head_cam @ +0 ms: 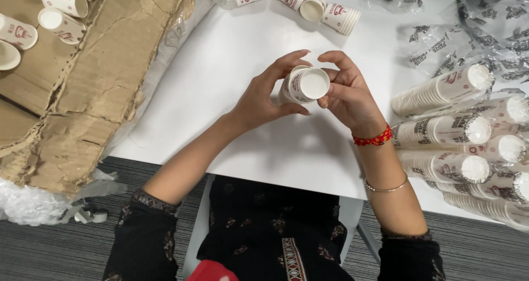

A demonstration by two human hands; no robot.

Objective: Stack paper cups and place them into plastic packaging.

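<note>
Both hands meet over the middle of the white bench (231, 66), holding a short stack of paper cups (306, 85) tipped on its side so the open mouth faces up toward the camera. The left hand (263, 96) wraps the stack from the left: its thumb lies along the underside and its fingers curl over the top, half closed around the cup wall. The right hand (344, 93) closes on the stack from the right, fingers bent and touching the rim, with the forefinger arched over the top toward the left hand's fingertips. The stack is held just above the bench surface, not resting on it. A red thread band (374, 138) and a thin metal bangle (386, 187) sit on the right wrist.

At the right edge of the bench lie several long sleeves of stacked cups (446, 132), on their sides and packed close together, with crumpled clear plastic wrap (474, 27) behind them toward the far right corner. At the far edge, a few more short cup stacks (308, 2) lie tipped over, well apart from the hands. Off the left edge, torn brown cardboard (93, 77) spreads out, with loose single cups (55, 11) lying on it at its far end.
</note>
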